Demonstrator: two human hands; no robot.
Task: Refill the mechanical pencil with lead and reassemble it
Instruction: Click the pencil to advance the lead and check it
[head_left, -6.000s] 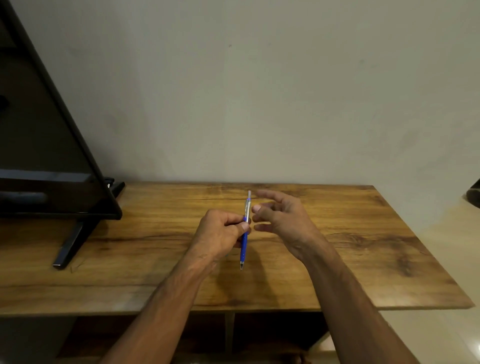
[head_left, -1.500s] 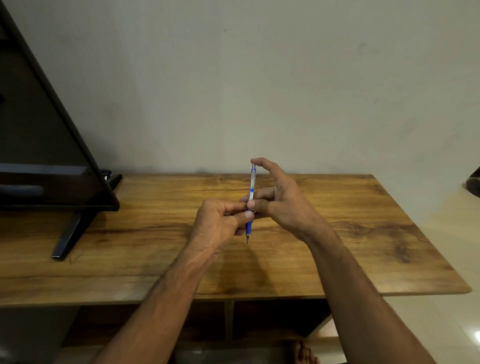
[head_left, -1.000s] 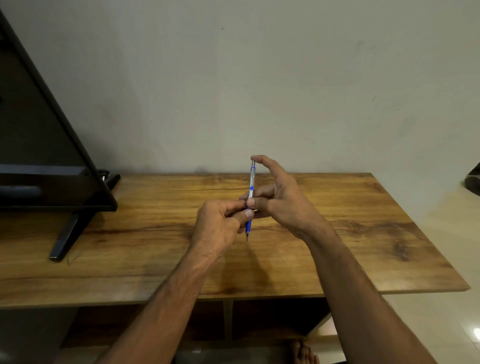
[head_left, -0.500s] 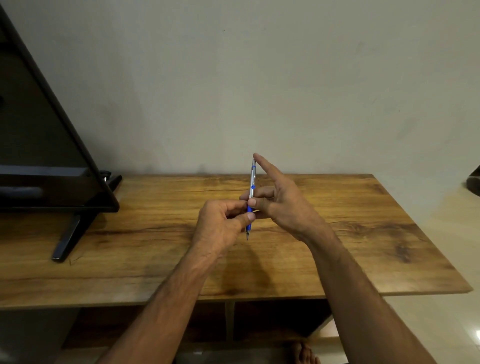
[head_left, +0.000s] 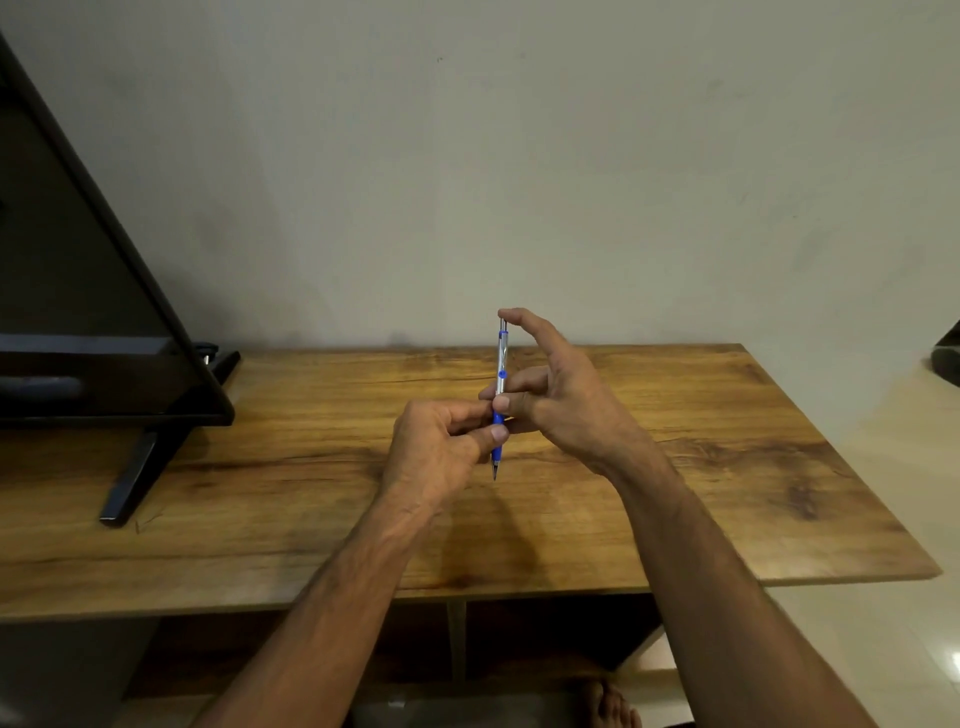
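Note:
A blue and silver mechanical pencil (head_left: 501, 364) stands upright above the middle of the wooden table (head_left: 727, 467), tip pointing down. My left hand (head_left: 441, 452) pinches its blue lower barrel between thumb and fingers. My right hand (head_left: 561, 395) holds the silver upper barrel with thumb and middle finger, and its index fingertip rests on the top end of the pencil. No loose lead or lead case shows anywhere.
A black TV (head_left: 78, 312) on a black stand leg (head_left: 135, 478) fills the left of the table. A plain wall rises right behind the table. A dark object (head_left: 948, 358) sits at the right edge. A bare foot (head_left: 613, 706) shows below the table.
Both hands have kept the pencil upright in about the same spot over the last 1.5 s. My right index finger has stayed curled over the pencil's top end, with only slight shifts.

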